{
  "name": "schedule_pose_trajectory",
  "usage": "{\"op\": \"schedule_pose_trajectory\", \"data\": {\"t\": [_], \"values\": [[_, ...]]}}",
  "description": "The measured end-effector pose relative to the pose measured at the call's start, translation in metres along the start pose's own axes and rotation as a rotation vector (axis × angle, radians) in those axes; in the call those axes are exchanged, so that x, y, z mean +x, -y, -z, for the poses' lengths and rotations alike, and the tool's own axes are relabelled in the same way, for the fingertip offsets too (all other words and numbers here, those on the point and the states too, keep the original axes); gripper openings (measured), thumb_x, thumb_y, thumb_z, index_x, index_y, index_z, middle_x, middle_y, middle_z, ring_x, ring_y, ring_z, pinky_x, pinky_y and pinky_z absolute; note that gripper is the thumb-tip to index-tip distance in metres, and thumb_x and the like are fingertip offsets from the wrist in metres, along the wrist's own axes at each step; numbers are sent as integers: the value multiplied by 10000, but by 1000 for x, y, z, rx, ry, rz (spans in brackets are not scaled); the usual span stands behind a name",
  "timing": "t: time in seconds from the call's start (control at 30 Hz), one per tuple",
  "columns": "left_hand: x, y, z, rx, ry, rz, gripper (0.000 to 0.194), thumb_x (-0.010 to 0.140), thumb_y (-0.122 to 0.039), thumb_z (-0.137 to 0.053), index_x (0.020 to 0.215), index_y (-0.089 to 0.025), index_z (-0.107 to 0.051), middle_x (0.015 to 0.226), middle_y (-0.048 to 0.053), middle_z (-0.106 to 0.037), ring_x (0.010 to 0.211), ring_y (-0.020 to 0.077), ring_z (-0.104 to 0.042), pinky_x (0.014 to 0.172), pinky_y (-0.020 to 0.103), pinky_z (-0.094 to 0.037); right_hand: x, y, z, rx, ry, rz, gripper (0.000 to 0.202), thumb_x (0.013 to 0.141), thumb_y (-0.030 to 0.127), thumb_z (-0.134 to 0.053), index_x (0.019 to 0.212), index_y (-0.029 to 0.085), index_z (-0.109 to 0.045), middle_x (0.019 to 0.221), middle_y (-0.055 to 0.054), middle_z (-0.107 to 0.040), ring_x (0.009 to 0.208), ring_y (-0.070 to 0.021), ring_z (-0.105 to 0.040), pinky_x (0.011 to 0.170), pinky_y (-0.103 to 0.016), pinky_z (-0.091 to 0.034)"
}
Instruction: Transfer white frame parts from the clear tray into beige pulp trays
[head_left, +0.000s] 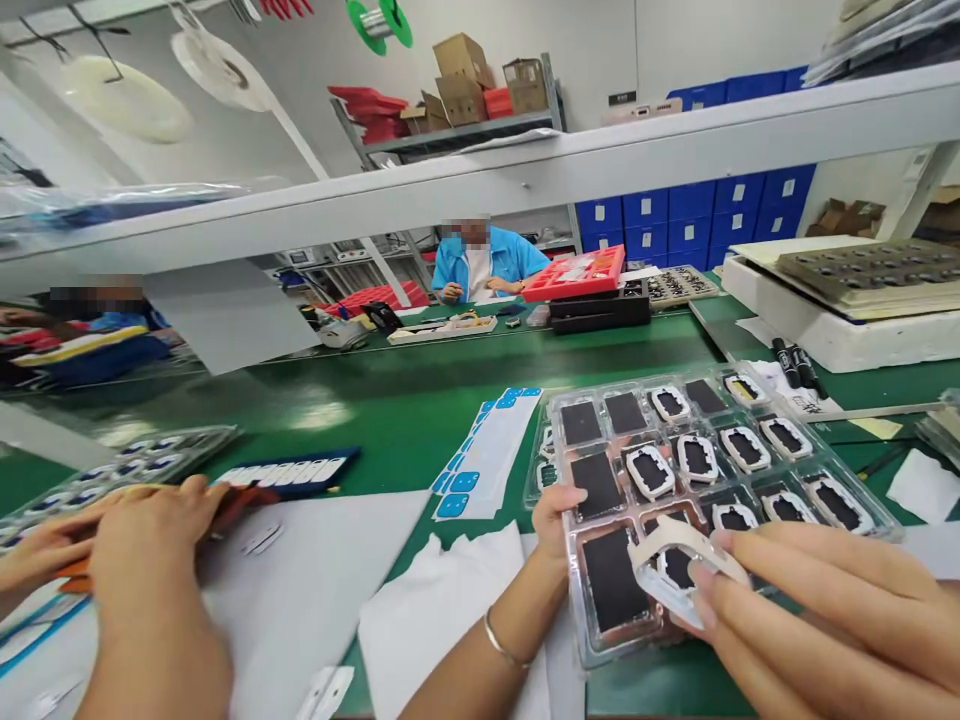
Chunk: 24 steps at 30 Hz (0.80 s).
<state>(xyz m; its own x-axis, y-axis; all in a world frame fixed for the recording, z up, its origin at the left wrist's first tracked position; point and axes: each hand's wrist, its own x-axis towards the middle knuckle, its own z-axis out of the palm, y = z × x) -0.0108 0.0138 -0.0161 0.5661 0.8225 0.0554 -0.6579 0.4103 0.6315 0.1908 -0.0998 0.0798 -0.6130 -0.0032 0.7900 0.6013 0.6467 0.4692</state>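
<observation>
Green worktable (390, 405), blue bins (690, 205) behind, left fingers (566, 500) gripping clear tray (600, 648), right fingers (761, 545) pinching curved white piece (666, 532)

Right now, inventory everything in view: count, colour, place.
benchtop: one, green, foreground
held tray: one, clear, right foreground
lower tray: one, clear, partly beneath
oval frames: several, white, tray cells
black rectangles: at least five, black, tray cells
loose frame: one, white, over held tray
label sheet: one, white-and-blue, centre
crumpled sheet: one, white, left of held tray
long holder: one, dark blue, left of centre
markers: two, black, right
foam-like box: one, white, far right
red tray: one, red, across bench
bins: several, blue, rear wall
boxes: several, brown, rear shelf
spool: one, green, top
co-worker: one, blue top, across bench
neighbour's hands: two, bare, left foreground
left hand: one, bare, held tray's left edge
right hand: one, bare, gripping loose frame
</observation>
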Motion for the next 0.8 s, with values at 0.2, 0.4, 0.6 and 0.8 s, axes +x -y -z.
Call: {"op": "schedule_pose_trajectory", "data": {"t": [0.2,0.4,0.6,0.8], "values": [[1,0,-12,42,-49,-63,707,550,-309,-605,1233,-136,-649,1106,130,-736,1035,414,-681,924,555,-528,3,0,-4,54,-30,14,405,945,46,-447,752,243,-744,958,1,-721,915,-165,-660,966,-266,-551],[-1,2,-9,29,-56,-29,700,560,-314,-615,1243,-162,-641,1114,138,-731,1084,435,-660,923,565,-527,1,0,-8,47,-46,15,422,942,63,-405,781,235,-754,982,3,-715,969,-167,-658,1111,-291,-485],[-1,1,-10,22,-44,-38,721,543,-324,-630,1238,-130,-637,1118,148,-731,1063,441,-659,953,587,-498,-1,6,-10,65,-74,-71,407,954,89,-419,747,227,-742,1008,-10,-723,1025,-176,-672,1074,-286,-534],[-2,2,-14,22,-67,-49,687,565,-318,-627,1227,-137,-643,1067,129,-745,1059,433,-662,961,591,-492,0,12,-9,155,-10,-206,363,978,145,-464,757,260,-728,983,-7,-744,975,-167,-695,1008,-261,-566]]}}
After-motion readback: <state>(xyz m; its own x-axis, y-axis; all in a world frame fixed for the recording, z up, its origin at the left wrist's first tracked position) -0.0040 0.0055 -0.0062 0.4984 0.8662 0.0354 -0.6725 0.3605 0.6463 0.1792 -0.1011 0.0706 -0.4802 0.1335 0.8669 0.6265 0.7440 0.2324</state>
